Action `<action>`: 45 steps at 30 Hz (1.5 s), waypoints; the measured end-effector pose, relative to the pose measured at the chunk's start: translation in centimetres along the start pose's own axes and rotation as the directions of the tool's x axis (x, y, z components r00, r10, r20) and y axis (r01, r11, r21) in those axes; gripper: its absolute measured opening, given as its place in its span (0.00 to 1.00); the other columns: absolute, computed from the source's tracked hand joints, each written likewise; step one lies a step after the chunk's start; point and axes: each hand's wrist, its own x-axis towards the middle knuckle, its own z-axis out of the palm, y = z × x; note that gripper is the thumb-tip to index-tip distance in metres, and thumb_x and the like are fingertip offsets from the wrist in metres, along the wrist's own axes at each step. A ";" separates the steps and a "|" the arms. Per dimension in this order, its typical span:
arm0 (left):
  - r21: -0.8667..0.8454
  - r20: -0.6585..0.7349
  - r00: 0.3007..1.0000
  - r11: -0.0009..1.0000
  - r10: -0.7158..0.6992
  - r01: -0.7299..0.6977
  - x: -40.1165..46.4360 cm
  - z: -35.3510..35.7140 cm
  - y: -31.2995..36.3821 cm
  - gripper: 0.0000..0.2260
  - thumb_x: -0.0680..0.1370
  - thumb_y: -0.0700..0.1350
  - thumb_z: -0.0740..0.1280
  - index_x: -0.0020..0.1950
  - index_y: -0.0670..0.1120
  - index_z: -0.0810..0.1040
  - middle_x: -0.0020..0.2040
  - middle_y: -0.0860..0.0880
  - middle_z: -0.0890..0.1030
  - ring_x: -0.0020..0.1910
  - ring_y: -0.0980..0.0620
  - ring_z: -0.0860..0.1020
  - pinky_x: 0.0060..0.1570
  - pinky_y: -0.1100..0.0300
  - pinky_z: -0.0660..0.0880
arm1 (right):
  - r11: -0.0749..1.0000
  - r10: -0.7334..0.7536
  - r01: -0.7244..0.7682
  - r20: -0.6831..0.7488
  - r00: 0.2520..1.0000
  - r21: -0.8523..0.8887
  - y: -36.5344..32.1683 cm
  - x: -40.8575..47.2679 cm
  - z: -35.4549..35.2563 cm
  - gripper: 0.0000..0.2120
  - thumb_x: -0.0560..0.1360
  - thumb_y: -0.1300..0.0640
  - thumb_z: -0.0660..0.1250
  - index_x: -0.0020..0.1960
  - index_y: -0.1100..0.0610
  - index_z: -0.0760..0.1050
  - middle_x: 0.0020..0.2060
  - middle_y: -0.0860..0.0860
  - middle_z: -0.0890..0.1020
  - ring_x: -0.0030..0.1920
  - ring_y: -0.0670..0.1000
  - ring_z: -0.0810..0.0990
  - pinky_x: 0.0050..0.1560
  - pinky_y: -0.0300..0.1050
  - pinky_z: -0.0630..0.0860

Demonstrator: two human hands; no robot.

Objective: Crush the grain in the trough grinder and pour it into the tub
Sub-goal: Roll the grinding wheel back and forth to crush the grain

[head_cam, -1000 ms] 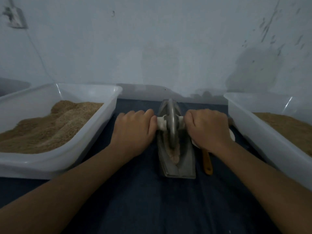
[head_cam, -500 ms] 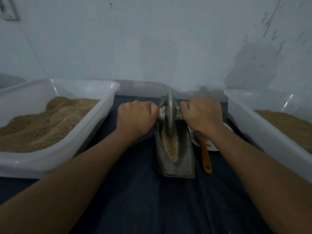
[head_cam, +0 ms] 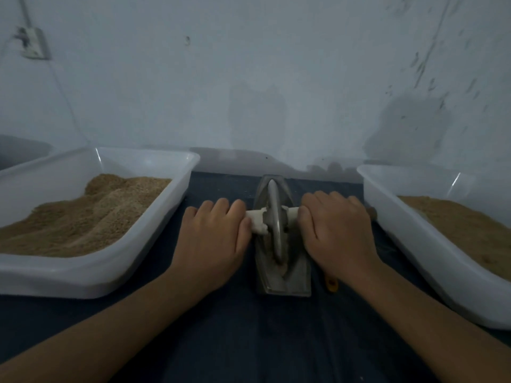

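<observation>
Head view. At centre frame a metal trough grinder (head_cam: 282,275) lies on a dark blue tabletop (head_cam: 249,341), its long axis running away from the viewer. An upright metal wheel (head_cam: 275,222) stands in the trough toward its near end, with a pale axle handle (head_cam: 257,221) passing through it crosswise. The left hand (head_cam: 214,241), left of the wheel, has its fingers curled round the left end of the handle; this grip is closed on the handle. The right hand (head_cam: 336,230), right of the wheel, is curled over the right end in the same way. A little crushed grain (head_cam: 278,265) shows in the trough beneath the wheel's lower rim, between the two hands and slightly nearer the viewer. At left of frame a white tub (head_cam: 154,233) holds a heaped mass of brown grain. At right of frame a second white tub (head_cam: 409,236) also holds brown grain. An orange handle tip (head_cam: 331,284) shows just right of the trough, below the right wrist. A pale wall (head_cam: 262,78) fills the upper frame.
</observation>
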 end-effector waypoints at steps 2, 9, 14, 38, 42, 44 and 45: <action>-0.006 0.004 1.000 1.000 0.006 -0.006 1.0 0.6 -0.2 0.11 0.84 0.52 0.50 0.44 0.53 0.63 0.37 0.53 0.68 0.34 0.50 0.65 0.38 0.52 0.60 | 1.000 0.018 -0.019 0.010 1.000 0.014 0.2 0.5 0.8 0.16 0.82 0.51 0.49 0.37 0.51 0.65 0.30 0.44 0.63 0.30 0.50 0.63 0.37 0.48 0.58; 0.132 0.120 0.993 0.991 -0.019 0.003 5.7 4.0 -0.7 0.17 0.78 0.52 0.42 0.39 0.51 0.67 0.33 0.51 0.72 0.30 0.47 0.68 0.30 0.56 0.56 | 0.990 0.063 -0.025 0.274 0.960 -0.139 2.0 4.7 4.4 0.24 0.74 0.46 0.33 0.34 0.53 0.63 0.30 0.47 0.66 0.31 0.51 0.65 0.32 0.45 0.56; 0.192 0.216 0.965 0.963 0.147 -0.190 7.6 5.3 -1.5 0.08 0.79 0.42 0.50 0.40 0.48 0.62 0.34 0.50 0.65 0.32 0.48 0.67 0.30 0.58 0.57 | 0.996 0.075 -0.050 0.387 0.919 -0.075 3.3 6.7 5.6 0.20 0.82 0.48 0.45 0.41 0.56 0.69 0.32 0.50 0.70 0.32 0.51 0.67 0.33 0.47 0.62; -0.035 0.002 1.000 0.999 0.017 -0.017 0.2 0.4 -0.4 0.09 0.85 0.52 0.51 0.45 0.56 0.62 0.39 0.55 0.66 0.37 0.51 0.64 0.39 0.52 0.60 | 0.999 0.035 -0.035 0.048 0.998 -0.010 -0.4 -0.2 -0.4 0.15 0.83 0.50 0.49 0.39 0.50 0.64 0.32 0.44 0.64 0.33 0.50 0.64 0.39 0.50 0.61; -0.022 0.005 1.000 1.000 0.017 -0.017 1.9 1.5 -0.4 0.11 0.85 0.52 0.50 0.43 0.54 0.63 0.37 0.54 0.69 0.34 0.49 0.66 0.38 0.52 0.60 | 0.998 0.062 -0.062 0.111 0.992 0.000 0.3 1.1 1.1 0.19 0.81 0.48 0.45 0.36 0.51 0.65 0.29 0.44 0.65 0.29 0.51 0.66 0.35 0.50 0.65; 0.001 0.026 1.000 1.000 0.009 -0.009 3.1 2.4 -0.6 0.13 0.84 0.52 0.49 0.41 0.52 0.65 0.34 0.53 0.71 0.31 0.48 0.67 0.36 0.53 0.60 | 0.997 0.073 -0.072 0.152 0.986 -0.013 0.6 2.1 2.0 0.22 0.79 0.47 0.40 0.33 0.51 0.64 0.27 0.45 0.65 0.26 0.49 0.64 0.31 0.47 0.59; 0.013 0.040 0.999 1.000 0.000 0.000 3.7 2.8 -0.7 0.14 0.83 0.52 0.48 0.40 0.52 0.65 0.33 0.53 0.71 0.30 0.48 0.67 0.34 0.53 0.60 | 0.997 0.081 -0.077 0.175 0.981 -0.030 0.8 2.7 2.5 0.22 0.77 0.46 0.39 0.32 0.51 0.63 0.26 0.45 0.65 0.26 0.47 0.62 0.31 0.46 0.56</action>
